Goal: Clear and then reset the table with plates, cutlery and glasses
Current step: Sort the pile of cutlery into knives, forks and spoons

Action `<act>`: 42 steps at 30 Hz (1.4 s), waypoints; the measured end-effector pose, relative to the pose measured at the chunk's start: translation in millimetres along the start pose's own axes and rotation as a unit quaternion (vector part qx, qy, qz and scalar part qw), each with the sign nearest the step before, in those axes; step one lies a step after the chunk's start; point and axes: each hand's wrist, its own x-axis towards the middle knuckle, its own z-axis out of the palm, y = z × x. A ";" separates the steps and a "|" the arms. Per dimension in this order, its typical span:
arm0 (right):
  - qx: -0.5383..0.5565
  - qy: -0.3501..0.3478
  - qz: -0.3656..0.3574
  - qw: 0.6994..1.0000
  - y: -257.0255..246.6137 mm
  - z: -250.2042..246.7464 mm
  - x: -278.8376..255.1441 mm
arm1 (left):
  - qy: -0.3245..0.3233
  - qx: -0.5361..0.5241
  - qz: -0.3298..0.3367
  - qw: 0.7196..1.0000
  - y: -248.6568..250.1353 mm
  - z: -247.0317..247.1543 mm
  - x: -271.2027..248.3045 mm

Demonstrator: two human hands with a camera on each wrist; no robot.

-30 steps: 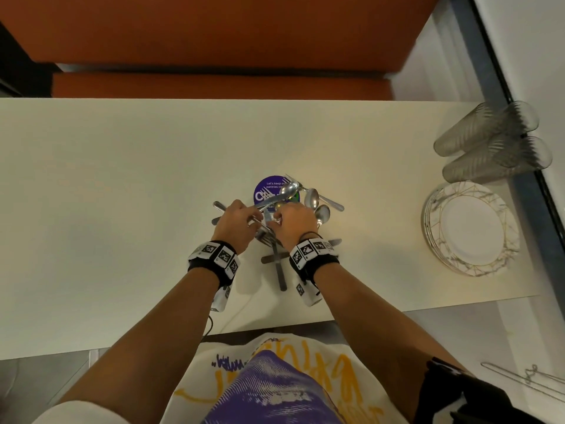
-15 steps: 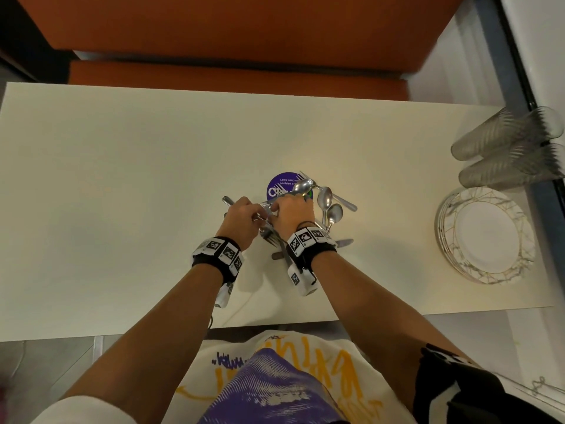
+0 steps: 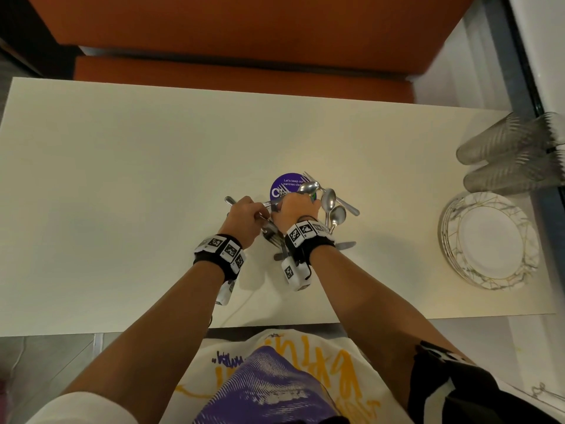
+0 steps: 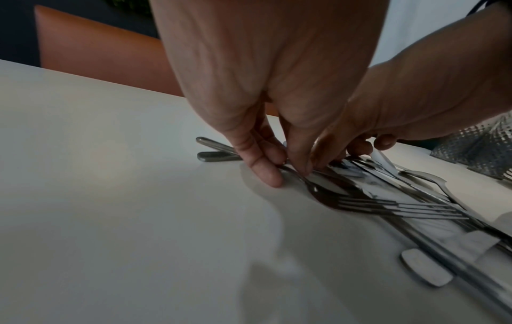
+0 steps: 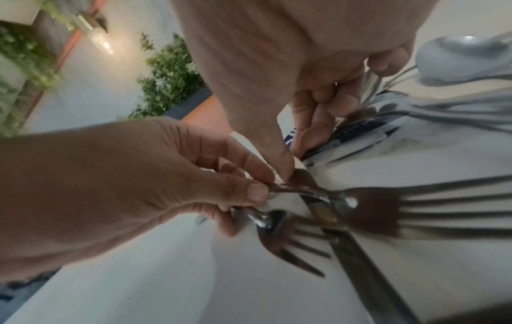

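Both hands are working in the cutlery pile (image 3: 308, 215), so the cutlery step looks to be in hand. The left hand (image 3: 246, 220) is pinching the neck of a fork (image 5: 368, 210) just beside the right hand (image 3: 295, 209), whose fingers are curling onto handles, though which piece they are gripping is unclear. Next, the fork probably needs lifting free without dragging its neighbours. The plates (image 3: 489, 243) and glasses (image 3: 513, 154) are sitting well to the right, showing plainly only in the head view; the wrist views are showing the crossing tines.
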 end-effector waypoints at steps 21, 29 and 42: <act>0.399 0.108 0.139 0.900 59.6 -56.1 16.3 | -0.020 -0.048 -0.066 0.996 11.7 -10.9 7.7; 0.507 0.183 0.128 0.833 83.6 -89.9 14.5 | -0.024 -0.008 -0.069 0.997 14.1 -6.6 9.3; 0.517 0.195 -0.029 0.833 31.0 -124.4 -11.7 | 0.099 -0.228 0.033 0.968 96.7 -23.4 18.7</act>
